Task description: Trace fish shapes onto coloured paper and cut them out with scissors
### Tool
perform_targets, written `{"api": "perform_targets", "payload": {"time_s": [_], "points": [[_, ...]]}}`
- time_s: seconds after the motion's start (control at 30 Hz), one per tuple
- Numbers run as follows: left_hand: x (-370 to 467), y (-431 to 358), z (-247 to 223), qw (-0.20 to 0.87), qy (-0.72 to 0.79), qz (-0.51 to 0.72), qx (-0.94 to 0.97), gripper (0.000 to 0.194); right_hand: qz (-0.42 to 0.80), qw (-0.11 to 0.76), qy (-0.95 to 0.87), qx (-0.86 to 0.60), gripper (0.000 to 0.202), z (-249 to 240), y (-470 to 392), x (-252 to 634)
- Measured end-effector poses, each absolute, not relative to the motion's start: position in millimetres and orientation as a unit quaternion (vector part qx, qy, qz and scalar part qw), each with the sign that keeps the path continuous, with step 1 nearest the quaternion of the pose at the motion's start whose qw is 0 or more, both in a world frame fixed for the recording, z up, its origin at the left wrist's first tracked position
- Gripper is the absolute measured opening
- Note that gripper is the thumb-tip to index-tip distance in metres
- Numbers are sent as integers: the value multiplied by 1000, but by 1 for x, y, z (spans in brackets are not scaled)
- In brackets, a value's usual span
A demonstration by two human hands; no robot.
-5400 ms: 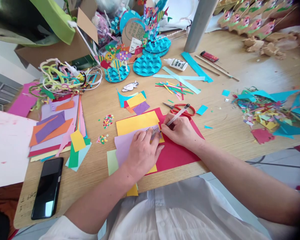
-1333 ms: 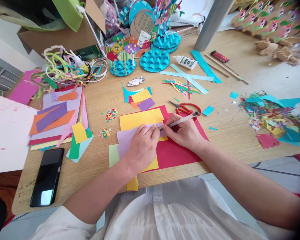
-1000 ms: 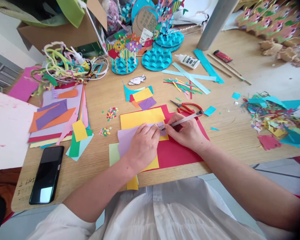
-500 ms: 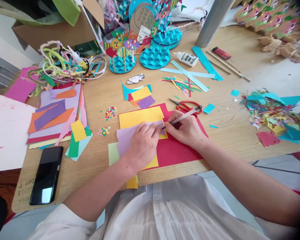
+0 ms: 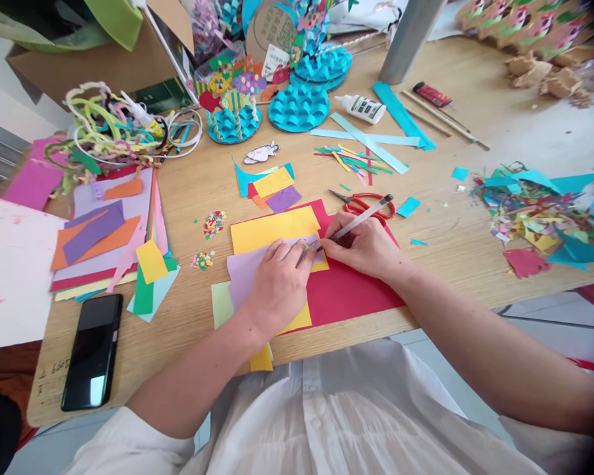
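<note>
My right hand [image 5: 359, 244] grips a slim pen [image 5: 360, 218], its tip at the right end of a lilac paper [image 5: 242, 272]. Pressed on that paper, my left hand [image 5: 282, 277] has its fingers side by side, with the fingertips close to the pen tip; whether they pinch anything is hidden. Yellow paper [image 5: 272, 229] and a large red sheet [image 5: 346, 297] lie beneath. Behind my right hand are red-handled scissors [image 5: 371, 206].
A black phone [image 5: 93, 353] lies at the front left, near stacked coloured papers [image 5: 84, 231]. Farther back are a white glue bottle [image 5: 361, 107], blue round bases [image 5: 298, 105] and a grey post [image 5: 410, 43]. Paper scraps [image 5: 534, 211] are heaped at right.
The whole view has shifted slightly, with most objects appearing a little farther left. Both hands keep nearly the same pose on the paper, and the pen is still in my right hand.
</note>
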State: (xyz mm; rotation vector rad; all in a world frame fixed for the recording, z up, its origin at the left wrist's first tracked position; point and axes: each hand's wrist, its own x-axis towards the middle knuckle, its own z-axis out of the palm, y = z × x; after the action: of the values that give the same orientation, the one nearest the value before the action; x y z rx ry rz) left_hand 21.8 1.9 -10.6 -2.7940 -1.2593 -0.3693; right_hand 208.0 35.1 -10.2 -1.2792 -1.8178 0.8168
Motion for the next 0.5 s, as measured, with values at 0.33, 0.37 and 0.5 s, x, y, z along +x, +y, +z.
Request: {"api": "perform_targets", "payload": {"time_s": [0.33, 0.37, 0.5], "points": [[22, 1, -11, 25, -406, -112, -907, 35, 327, 369, -714, -496, 10, -12, 35, 211], [22, 1, -11, 25, -406, -112, -907, 35, 327, 370, -713, -498, 10, -12, 35, 211], [22, 0, -11, 27, -405, -108, -907, 35, 321, 370, -713, -501, 10, -13, 36, 211]]}}
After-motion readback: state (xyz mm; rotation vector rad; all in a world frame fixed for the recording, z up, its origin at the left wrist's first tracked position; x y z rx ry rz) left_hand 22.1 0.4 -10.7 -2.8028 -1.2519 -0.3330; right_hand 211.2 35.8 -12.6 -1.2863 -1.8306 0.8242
